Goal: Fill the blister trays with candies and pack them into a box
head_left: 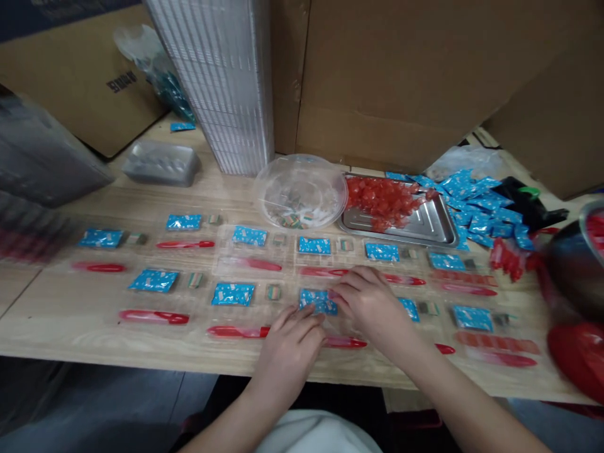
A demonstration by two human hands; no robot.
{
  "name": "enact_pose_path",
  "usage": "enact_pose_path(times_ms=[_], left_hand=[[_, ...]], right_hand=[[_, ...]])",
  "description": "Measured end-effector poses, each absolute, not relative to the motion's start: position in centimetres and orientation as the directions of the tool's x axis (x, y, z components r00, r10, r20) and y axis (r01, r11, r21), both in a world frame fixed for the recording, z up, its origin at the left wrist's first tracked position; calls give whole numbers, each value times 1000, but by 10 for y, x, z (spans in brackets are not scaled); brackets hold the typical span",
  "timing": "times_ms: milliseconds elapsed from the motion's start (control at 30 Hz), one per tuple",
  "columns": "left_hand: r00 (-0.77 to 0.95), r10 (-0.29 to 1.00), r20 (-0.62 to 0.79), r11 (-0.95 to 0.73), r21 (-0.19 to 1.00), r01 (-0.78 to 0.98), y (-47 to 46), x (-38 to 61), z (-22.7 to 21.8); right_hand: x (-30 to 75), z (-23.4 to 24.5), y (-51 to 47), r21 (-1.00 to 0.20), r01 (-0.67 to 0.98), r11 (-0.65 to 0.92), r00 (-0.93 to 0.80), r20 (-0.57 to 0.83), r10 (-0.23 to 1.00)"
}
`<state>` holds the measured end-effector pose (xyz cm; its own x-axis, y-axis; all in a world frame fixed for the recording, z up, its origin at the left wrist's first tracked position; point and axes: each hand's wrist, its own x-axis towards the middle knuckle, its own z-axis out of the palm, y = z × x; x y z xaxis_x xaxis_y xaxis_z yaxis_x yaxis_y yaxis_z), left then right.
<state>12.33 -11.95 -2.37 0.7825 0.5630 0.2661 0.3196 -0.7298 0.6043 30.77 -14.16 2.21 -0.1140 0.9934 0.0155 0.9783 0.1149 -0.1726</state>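
Note:
Clear plastic trays lie in two rows, most with a blue printed packet, a small striped block and a red pen-like stick. Both my hands are over a front-row tray near the middle. My left hand [295, 340] rests at its lower left with fingers apart, the tips by the lower edge of the blue packet [319, 301]. At the packet's right end, my right hand [372, 305] has its thumb and fingers pinched together; what is between them is hidden. A red stick [346, 342] shows below the packet, partly behind my left hand.
Behind the rows stand a round clear tub [302, 192] of small blocks, a metal tray [425, 226] of red pieces and a heap of blue packets [481, 204]. A tall stack of clear trays [226, 88] rises at the back. A metal bowl [573, 261] sits far right.

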Motion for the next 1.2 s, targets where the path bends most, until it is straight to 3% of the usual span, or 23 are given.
enact_pose_path(times_ms=[100, 200, 300, 433, 500, 633, 700, 900, 1200], left_hand=[[783, 561, 269, -735, 597, 322, -118, 124, -25], [778, 563, 278, -733, 602, 315, -117, 125, -23], [775, 566, 281, -727, 613, 309, -116, 126, -23], [781, 568, 259, -717, 622, 315, -117, 126, -22], [783, 577, 233, -702, 632, 329, -118, 127, -22], [780, 589, 212, -683, 647, 339, -117, 127, -21], [781, 585, 218, -684, 650, 331, -117, 127, -21], [778, 569, 266, -710, 636, 302, -115, 127, -20], [765, 602, 230, -677, 655, 336, -117, 129, -20]], right_hand=[[318, 22, -134, -173, 974, 146, -149, -7, 989], [363, 21, -115, -183, 980, 77, -60, 98, 993], [421, 16, -89, -2, 987, -159, 158, 106, 982], [460, 7, -69, 73, 978, -197, 196, 20, 980], [456, 5, -72, 27, 969, -244, 242, 66, 968], [428, 5, -95, -389, 885, -255, 325, 125, 937], [420, 5, -106, -476, 857, -197, 291, 131, 948], [449, 3, -99, -306, 875, -375, 432, 144, 891], [436, -2, -29, -277, 928, -249, 280, 78, 957]])
